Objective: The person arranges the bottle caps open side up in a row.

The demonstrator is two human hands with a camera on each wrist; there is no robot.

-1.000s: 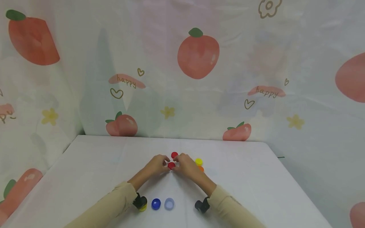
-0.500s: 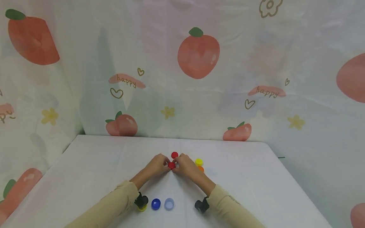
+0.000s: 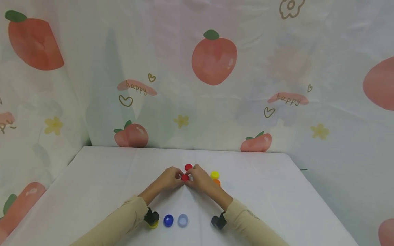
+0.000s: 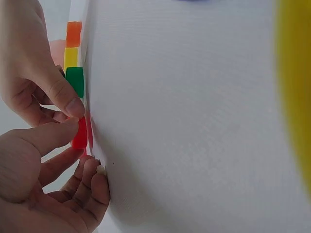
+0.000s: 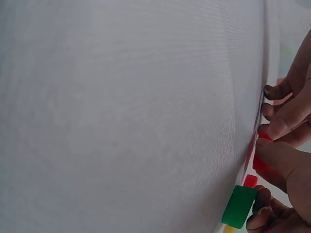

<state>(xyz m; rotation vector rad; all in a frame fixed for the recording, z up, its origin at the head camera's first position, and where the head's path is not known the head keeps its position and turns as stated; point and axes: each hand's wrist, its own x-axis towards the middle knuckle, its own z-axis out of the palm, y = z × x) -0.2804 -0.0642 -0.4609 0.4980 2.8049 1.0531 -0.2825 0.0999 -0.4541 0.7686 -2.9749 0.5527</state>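
Note:
In the head view a small round red cap (image 3: 185,178) stands between my two hands near the middle of the table. My left hand (image 3: 170,178) pinches it from the left between thumb and fingers. From the other side my right hand (image 3: 199,178) grips it with thumb and forefinger. Both thumbs meet on the cap's near side in the left wrist view, where the red cap (image 4: 80,135) shows edge-on. Just behind the hands lies a second red cap (image 3: 188,167). A green cap (image 5: 239,206) sits beside my right hand's lower fingers in the right wrist view.
Right of the right hand lie a yellow cap (image 3: 214,175) and an orange cap (image 3: 217,182). Closer to me are a dark blue cap (image 3: 168,220), a pale blue cap (image 3: 183,220) and another yellow one, partly hidden by the left wrist camera (image 3: 152,216).
The hands stay almost in place around the red cap. The cap has shifted very slightly away from me, and the fingers have adjusted a little. The other caps have not moved.

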